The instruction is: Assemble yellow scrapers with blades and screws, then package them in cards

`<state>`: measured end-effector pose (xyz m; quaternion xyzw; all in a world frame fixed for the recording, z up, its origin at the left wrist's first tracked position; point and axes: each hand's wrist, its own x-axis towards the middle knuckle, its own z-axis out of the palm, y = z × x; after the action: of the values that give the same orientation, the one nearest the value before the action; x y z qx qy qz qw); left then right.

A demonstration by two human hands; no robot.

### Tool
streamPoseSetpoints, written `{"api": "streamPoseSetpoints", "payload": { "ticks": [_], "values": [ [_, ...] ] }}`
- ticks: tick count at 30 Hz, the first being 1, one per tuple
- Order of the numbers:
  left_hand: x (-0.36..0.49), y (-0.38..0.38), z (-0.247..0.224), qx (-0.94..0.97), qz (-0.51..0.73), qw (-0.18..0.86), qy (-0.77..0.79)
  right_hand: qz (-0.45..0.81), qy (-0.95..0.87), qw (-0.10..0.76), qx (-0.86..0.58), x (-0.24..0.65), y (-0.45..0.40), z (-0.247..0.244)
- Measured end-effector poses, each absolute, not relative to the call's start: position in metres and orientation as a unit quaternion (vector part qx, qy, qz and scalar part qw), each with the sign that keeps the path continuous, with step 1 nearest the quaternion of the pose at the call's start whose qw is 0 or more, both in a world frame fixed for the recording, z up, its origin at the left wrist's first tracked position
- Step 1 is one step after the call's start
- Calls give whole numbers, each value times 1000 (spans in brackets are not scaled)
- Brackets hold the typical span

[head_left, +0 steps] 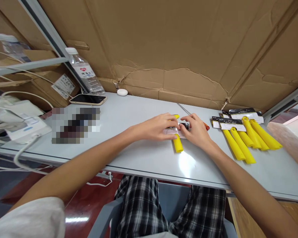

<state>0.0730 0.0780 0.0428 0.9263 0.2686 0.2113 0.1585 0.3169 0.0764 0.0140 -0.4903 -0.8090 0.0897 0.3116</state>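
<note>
A short yellow plastic tube (178, 144) lies on the table in front of me, with part of it hidden under my fingers. A black-and-white header card (182, 133) lies across it. My left hand (159, 127) is curled over the tube and card from the left, its thumb on the tube. My right hand (195, 129) bends in from the right, with thumb and fingertips at the card's right part. Behind the right hand is a screwdriver (207, 126) with an orange-red handle; its metal shaft points away to the left.
Several yellow tubes (238, 145) with black-and-white cards lie in a pile at the right. A water bottle (85, 72), phone (88, 99) and small white oval object (122, 92) stand or lie at the back left. White cables and a power strip (27, 127) crowd the left end. Cardboard (164, 43) walls the back.
</note>
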Motion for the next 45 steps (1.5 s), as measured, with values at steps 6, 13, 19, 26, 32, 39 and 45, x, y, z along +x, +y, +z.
{"api": "streamPoseSetpoints", "payload": {
  "ticks": [6, 13, 19, 26, 32, 39, 45],
  "values": [
    [76, 75, 32, 940, 167, 111, 276, 160, -810, 268, -496, 312, 67, 26],
    [68, 90, 21, 931, 192, 94, 294, 229, -830, 228, -454, 308, 58, 29],
    [59, 106, 14, 915, 210, 55, 341, 252, -857, 141, -427, 311, 55, 29],
    [45, 123, 14, 887, 219, 37, 406, 253, -878, 104, -392, 310, 52, 32],
    [41, 128, 15, 880, 225, 75, 411, 281, -880, 92, -372, 311, 51, 33],
    [42, 133, 13, 885, 184, 105, 414, 282, -881, 102, -365, 311, 52, 32],
    [43, 134, 6, 881, 180, 96, 427, 272, -882, 118, -367, 309, 53, 25]
  ]
}}
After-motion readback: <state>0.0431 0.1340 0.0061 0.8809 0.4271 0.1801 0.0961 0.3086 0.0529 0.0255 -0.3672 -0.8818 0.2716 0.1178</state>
